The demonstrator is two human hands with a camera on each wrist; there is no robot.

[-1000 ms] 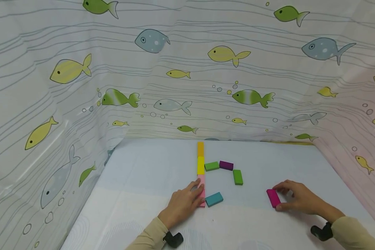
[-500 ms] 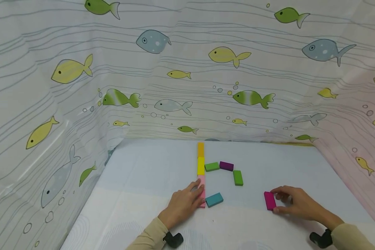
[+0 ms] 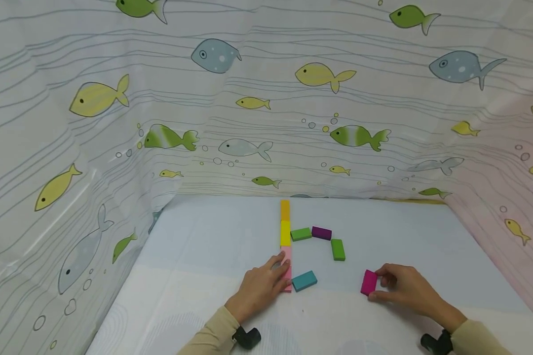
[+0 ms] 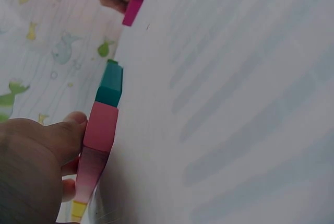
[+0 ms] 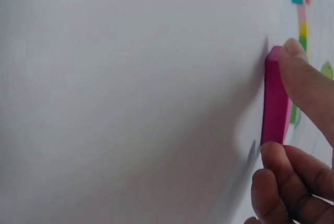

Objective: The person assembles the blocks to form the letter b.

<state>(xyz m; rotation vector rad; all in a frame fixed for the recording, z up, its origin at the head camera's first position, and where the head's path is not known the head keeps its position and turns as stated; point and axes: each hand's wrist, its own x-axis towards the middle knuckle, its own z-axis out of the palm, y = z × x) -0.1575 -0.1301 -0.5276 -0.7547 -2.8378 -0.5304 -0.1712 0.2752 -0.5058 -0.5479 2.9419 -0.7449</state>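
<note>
My right hand pinches a magenta block by its two ends, between thumb and fingers. In the right wrist view the thumb presses one end of that block and the fingertips the other. My left hand rests its fingers on the pink blocks, which stand end to end in a straight row with a yellow block and an orange block. A teal block lies slanted against the row's near end, just right of my left fingers.
From the yellow block a green block, a purple block and a second green block curve right and down. They lie on a white tabletop. A fish-patterned curtain closes off the back and sides.
My right hand has moved left with the magenta block, towards the teal and green blocks, turning the block so its top now leans right. The left hand stays on the pink blocks.
</note>
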